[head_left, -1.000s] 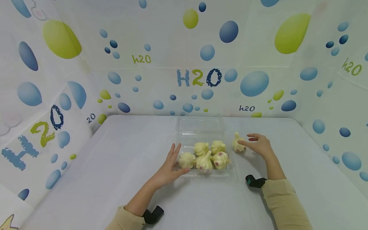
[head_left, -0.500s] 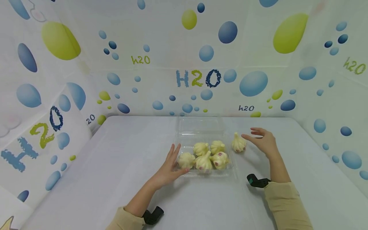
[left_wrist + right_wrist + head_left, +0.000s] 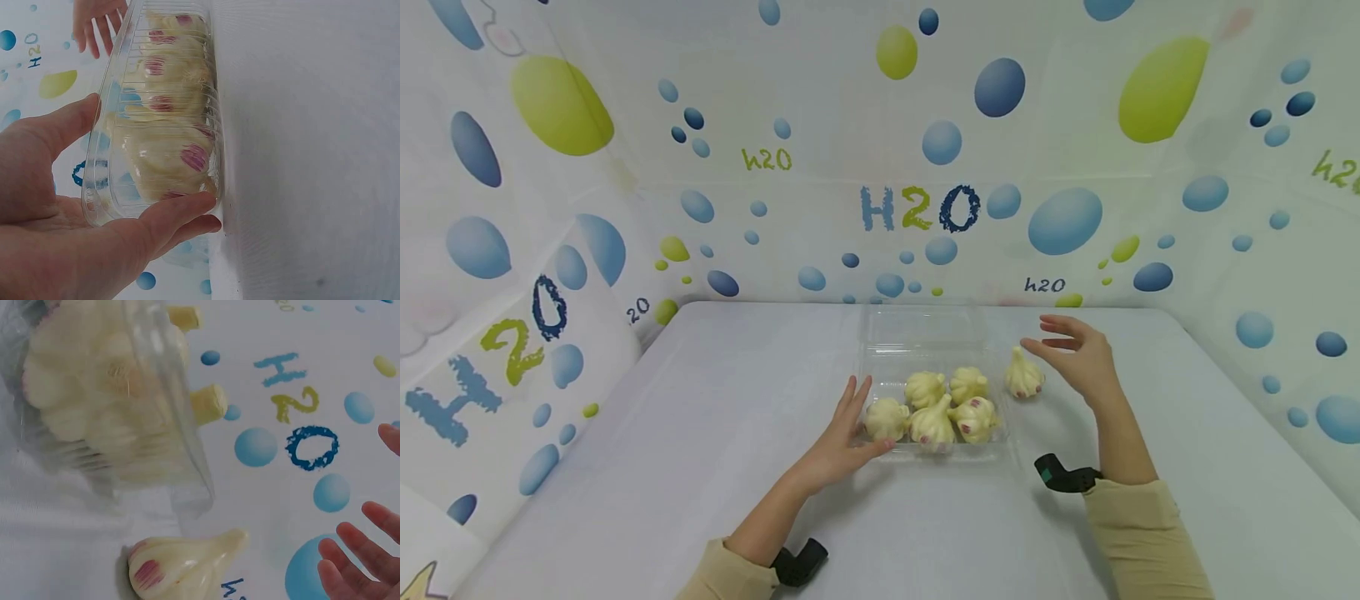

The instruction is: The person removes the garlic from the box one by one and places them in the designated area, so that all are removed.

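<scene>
A clear plastic box [image 3: 1005,400] with its lid [image 3: 922,327] folded back stands in the middle of the table. Several pale garlic bulbs [image 3: 932,423] with purple patches lie inside it. My left hand [image 3: 842,442] rests against its left front corner; in the left wrist view the thumb touches the rim and the straight fingers lie along the end wall. One more garlic bulb [image 3: 1024,375] sits on the table just right of the box, stem up. Over it and slightly to its right hovers my right hand [image 3: 1082,358], fingers parted, holding nothing. The right wrist view shows this bulb [image 3: 175,569] apart from the fingers.
White cloth covers the table [image 3: 737,375]. A bubble-printed sheet [image 3: 820,208] hangs behind and along both sides. A black wrist camera [image 3: 1063,475] juts from the right wrist, another black camera [image 3: 801,562] from the left.
The right hand first drew away from the loose garlic bulb to the right, then came back left and farther from me, above it. The left hand and the box have stayed put.
</scene>
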`<state>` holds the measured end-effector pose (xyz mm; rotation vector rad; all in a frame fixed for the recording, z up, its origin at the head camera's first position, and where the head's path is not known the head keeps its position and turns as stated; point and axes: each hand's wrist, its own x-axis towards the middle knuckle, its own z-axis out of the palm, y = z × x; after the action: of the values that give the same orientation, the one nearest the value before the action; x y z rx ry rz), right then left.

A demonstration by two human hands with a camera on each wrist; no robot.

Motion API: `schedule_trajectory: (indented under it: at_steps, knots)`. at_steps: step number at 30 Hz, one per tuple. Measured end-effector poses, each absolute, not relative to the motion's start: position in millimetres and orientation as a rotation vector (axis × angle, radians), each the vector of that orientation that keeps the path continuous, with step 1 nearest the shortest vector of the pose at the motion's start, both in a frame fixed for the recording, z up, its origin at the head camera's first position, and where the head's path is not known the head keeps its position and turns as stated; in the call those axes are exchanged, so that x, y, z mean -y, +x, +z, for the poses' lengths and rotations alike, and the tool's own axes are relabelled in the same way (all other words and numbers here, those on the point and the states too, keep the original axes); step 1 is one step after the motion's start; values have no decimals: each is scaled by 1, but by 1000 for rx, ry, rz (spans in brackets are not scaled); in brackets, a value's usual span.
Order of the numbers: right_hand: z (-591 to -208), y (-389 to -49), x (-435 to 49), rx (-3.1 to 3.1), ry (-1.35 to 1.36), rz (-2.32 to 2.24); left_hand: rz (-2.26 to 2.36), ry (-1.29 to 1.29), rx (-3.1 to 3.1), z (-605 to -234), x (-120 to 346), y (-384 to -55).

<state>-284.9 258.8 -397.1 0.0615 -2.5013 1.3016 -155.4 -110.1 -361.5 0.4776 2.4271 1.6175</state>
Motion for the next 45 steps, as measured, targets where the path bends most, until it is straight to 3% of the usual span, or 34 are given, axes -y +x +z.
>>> schedule_trajectory:
  at_steps: [4,11,17,45]
  knots:
    - [-355,-250,-229,2476,166,1439,1619,483,-2437,-375,112,-162]
    - [-356,-254,-213,2477,210,1398,1602,511,-2457,-391,115,-171]
    - [-311,-216,-174,2482,318,1473,1596,520,-2462,-385,115,-168]
    - [-353,-242,-114,2645,445,1489,1511,498,-2528,-394,118,-172]
